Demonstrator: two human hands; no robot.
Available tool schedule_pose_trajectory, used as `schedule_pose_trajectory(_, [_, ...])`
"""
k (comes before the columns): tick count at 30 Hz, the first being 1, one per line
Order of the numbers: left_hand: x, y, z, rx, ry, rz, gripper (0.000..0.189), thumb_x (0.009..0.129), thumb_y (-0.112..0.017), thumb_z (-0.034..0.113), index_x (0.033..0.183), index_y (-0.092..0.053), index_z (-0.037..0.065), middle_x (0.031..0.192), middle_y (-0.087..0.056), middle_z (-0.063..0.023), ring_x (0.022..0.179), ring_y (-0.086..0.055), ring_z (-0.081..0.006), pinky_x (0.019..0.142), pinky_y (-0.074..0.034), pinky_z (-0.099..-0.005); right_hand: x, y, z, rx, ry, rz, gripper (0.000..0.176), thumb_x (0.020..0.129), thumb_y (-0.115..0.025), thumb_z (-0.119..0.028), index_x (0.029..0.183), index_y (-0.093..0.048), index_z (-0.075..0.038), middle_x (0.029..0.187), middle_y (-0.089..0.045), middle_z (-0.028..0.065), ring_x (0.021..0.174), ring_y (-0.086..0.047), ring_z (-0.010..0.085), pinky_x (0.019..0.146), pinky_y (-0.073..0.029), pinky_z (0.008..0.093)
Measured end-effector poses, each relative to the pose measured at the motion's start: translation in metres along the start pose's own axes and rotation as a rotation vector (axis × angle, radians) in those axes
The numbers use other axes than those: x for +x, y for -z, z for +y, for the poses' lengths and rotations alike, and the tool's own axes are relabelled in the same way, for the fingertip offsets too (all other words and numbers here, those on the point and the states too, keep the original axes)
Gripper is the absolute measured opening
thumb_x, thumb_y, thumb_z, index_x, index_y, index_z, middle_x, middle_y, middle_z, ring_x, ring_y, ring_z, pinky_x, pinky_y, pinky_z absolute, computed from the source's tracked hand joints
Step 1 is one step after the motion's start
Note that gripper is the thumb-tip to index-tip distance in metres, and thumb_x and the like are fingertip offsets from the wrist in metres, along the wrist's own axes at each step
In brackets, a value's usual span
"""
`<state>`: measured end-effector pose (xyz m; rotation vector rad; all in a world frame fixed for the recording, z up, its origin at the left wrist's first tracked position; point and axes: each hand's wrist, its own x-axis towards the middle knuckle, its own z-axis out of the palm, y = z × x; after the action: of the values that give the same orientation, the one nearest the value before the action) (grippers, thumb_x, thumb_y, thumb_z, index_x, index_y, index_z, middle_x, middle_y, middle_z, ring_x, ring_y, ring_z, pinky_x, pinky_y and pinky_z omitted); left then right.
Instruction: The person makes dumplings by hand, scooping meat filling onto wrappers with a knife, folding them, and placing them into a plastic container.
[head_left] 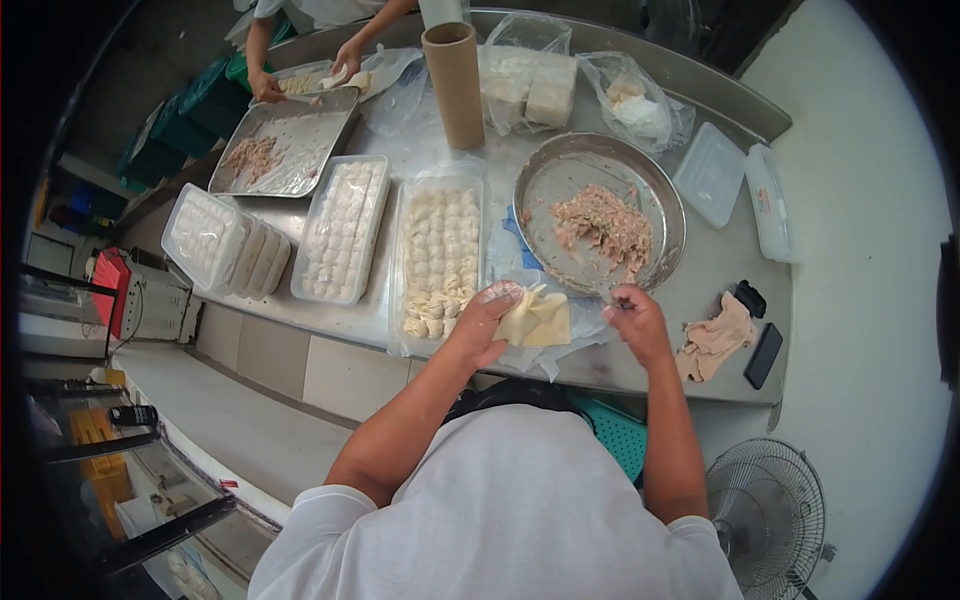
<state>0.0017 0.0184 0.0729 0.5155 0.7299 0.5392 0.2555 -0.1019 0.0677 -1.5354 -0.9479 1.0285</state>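
Note:
My left hand [485, 318], floury at the fingertips, is closed on the edge of a pale dough wrapper [533, 303], which rises in folds over a stack of square wrappers [550, 328] on plastic sheeting. My right hand [638, 322] is pinched closed at the near rim of a round metal pan [677, 245]; what its fingers hold is too small to make out. Minced meat filling [605, 228] is heaped inside that pan. Left of my left hand, a plastic tray [398, 270] holds rows of folded dumplings [440, 250].
Filled plastic boxes [342, 230] and stacked containers [210, 240] stand on the left. A cardboard tube [453, 85] rises at the back. Another person's hands [265, 85] work beside a metal tray [290, 150]. A cloth [715, 338] and phone [763, 356] lie right.

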Motion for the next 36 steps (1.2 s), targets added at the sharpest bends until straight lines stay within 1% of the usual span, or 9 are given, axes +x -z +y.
schedule_pose_trajectory(4, [-0.008, -0.019, 0.003, 0.090, 0.080, -0.037, 0.016, 0.097, -0.059, 0.017, 0.110, -0.060, 0.008, 0.103, -0.064, -0.0032, 0.096, -0.064, -0.0158, 0.084, -0.052, -0.0321, -0.011, -0.057, -0.007, 0.361, 0.023, 0.000, 0.032, 0.084, -0.071, -0.007, 0.111, -0.053, -0.007, 0.095, -0.062, 0.0003, 0.068, -0.051, 0.0045, 0.056, -0.043, 0.0200])
schedule_pose_trajectory(6, [-0.005, -0.011, 0.001, 0.084, 0.061, -0.085, 0.017, 0.097, -0.058, 0.018, 0.110, -0.059, 0.007, 0.104, -0.064, -0.0040, 0.096, -0.064, -0.0165, 0.084, -0.053, -0.0321, -0.009, -0.066, 0.001, 0.298, -0.083, -0.040, 0.030, 0.084, -0.070, 0.001, 0.107, -0.051, -0.003, 0.092, -0.060, 0.0019, 0.083, -0.057, 0.0082, 0.073, -0.048, 0.0232])
schedule_pose_trajectory(11, [0.001, 0.034, 0.011, -0.028, -0.078, -0.253, 0.020, 0.098, -0.057, 0.023, 0.110, -0.059, 0.007, 0.107, -0.065, -0.0066, 0.100, -0.064, -0.0204, 0.089, -0.052, -0.0358, -0.013, -0.069, 0.034, 0.163, -0.052, 0.052, 0.022, 0.087, -0.068, -0.001, 0.104, -0.054, -0.002, 0.091, -0.061, 0.0028, 0.077, -0.056, 0.0074, 0.067, -0.047, 0.0242])
schedule_pose_trajectory(13, [-0.005, 0.038, 0.022, -0.387, -0.164, -0.403, 0.031, 0.098, -0.057, 0.028, 0.119, -0.057, 0.005, 0.116, -0.064, -0.0114, 0.108, -0.064, -0.0249, 0.096, -0.050, -0.0398, -0.014, -0.064, 0.033, -0.172, -0.012, 0.151, 0.017, 0.089, -0.066, -0.006, 0.102, -0.058, -0.002, 0.090, -0.062, 0.0048, 0.074, -0.057, 0.0097, 0.067, -0.047, 0.0268])
schedule_pose_trajectory(18, [-0.004, 0.035, 0.024, -0.646, -0.158, -0.199, 0.044, 0.100, -0.052, 0.030, 0.133, -0.051, 0.000, 0.127, -0.060, -0.0158, 0.124, -0.055, -0.0316, 0.106, -0.043, -0.0442, -0.030, -0.066, -0.018, -0.453, 0.242, 0.188, 0.016, 0.090, -0.062, -0.008, 0.104, -0.063, -0.001, 0.093, -0.062, 0.0136, 0.078, -0.062, 0.0248, 0.069, -0.049, 0.0321])
schedule_pose_trajectory(20, [0.005, 0.035, 0.017, -0.246, -0.114, 0.073, 0.042, 0.102, -0.047, 0.029, 0.133, -0.050, 0.000, 0.127, -0.059, -0.0169, 0.127, -0.052, -0.0321, 0.110, -0.039, -0.0461, -0.032, -0.072, -0.030, -0.545, 0.544, 0.179, 0.016, 0.090, -0.062, -0.006, 0.104, -0.064, -0.001, 0.092, -0.061, 0.0145, 0.079, -0.061, 0.0302, 0.070, -0.050, 0.0340])
schedule_pose_trajectory(23, [-0.005, 0.016, 0.027, -0.495, -0.065, 0.004, 0.041, 0.103, -0.045, 0.026, 0.133, -0.050, -0.001, 0.126, -0.059, -0.0170, 0.125, -0.053, -0.0306, 0.111, -0.038, -0.0485, -0.039, -0.083, -0.044, -0.613, 0.538, 0.152, 0.017, 0.088, -0.062, -0.003, 0.105, -0.066, -0.002, 0.089, -0.060, 0.0134, 0.077, -0.061, 0.0310, 0.068, -0.051, 0.0352])
schedule_pose_trajectory(33, [-0.006, 0.018, 0.036, -0.341, -0.114, 0.168, 0.032, 0.103, -0.044, 0.025, 0.120, -0.058, 0.003, 0.118, -0.062, -0.0111, 0.111, -0.057, -0.0254, 0.103, -0.041, -0.0439, -0.054, -0.079, -0.067, -0.755, 0.455, 0.148, 0.021, 0.080, -0.067, -0.003, 0.101, -0.070, -0.007, 0.085, -0.058, 0.0094, 0.073, -0.061, 0.0271, 0.062, -0.050, 0.0364])
schedule_pose_trajectory(36, [-0.006, 0.012, 0.038, -0.364, -0.146, 0.149, 0.033, 0.104, -0.043, 0.025, 0.119, -0.056, 0.000, 0.115, -0.062, -0.0123, 0.110, -0.059, -0.0268, 0.101, -0.046, -0.0417, -0.045, -0.086, -0.055, -0.814, 0.521, 0.124, 0.021, 0.081, -0.067, -0.003, 0.101, -0.070, -0.007, 0.085, -0.058, 0.0093, 0.074, -0.061, 0.0273, 0.062, -0.050, 0.0360])
